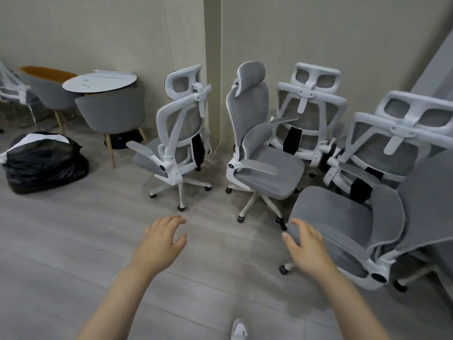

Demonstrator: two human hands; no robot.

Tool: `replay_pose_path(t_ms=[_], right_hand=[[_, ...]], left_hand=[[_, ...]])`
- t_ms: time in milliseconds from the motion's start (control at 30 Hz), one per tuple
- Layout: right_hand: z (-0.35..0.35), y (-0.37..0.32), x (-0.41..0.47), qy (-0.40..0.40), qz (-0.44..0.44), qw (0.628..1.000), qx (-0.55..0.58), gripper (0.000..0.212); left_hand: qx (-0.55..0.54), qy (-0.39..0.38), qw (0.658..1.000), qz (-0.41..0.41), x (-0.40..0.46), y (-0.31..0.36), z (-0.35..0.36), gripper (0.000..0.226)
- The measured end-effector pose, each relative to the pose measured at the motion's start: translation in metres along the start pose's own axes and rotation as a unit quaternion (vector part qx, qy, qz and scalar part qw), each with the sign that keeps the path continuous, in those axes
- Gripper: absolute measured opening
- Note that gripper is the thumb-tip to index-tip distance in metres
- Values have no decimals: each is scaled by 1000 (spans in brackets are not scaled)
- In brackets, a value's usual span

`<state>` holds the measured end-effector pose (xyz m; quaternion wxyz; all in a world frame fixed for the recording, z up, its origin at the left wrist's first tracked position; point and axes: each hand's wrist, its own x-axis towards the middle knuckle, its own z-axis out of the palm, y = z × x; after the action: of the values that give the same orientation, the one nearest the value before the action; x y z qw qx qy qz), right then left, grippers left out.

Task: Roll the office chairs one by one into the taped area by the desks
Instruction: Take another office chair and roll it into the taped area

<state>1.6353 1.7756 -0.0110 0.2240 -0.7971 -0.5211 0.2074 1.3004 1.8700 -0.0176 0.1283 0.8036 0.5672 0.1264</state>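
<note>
Apparently reaching to grab one, left hand (163, 238) and right hand (305, 246) hang spread, empty, over the floor (73, 241), nearest office chair (343, 217) just beside the right, others parked by the wall (98, 33).

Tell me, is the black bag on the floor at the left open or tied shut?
Open. The black bag gapes at its top, and white material shows inside the opening.
</note>
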Motion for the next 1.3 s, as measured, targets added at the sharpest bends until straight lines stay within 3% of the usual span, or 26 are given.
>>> replay_pose_path(t_ms=[133, 300, 533, 733, 1100, 1300], right_hand=[[-8, -14, 103, -40, -45, 998, -21, 47], [-13, -43, 210, -53, -63, 996, -35, 46], [7, -93, 359, -77, -79, 993, -49, 49], [29, -175, 495, -71, -102, 992, -35, 43], [51, -313, 689, -99, -186, 978, -4, 47], [57, -391, 819, -69, -270, 960, -1, 48]], left_hand=[[-22, 30, 999, -24, 93, 9, -3, 39], [-29, 36, 999, -29, 186, 3, -4, 65], [-35, 33, 997, -64, 319, -44, -5, 48], [-34, 63, 995, -66, 455, -103, -33, 35], [-7, 108, 992, -63, 651, -178, -99, 59], [-43, 200, 975, -88, 742, -191, -119, 56]])
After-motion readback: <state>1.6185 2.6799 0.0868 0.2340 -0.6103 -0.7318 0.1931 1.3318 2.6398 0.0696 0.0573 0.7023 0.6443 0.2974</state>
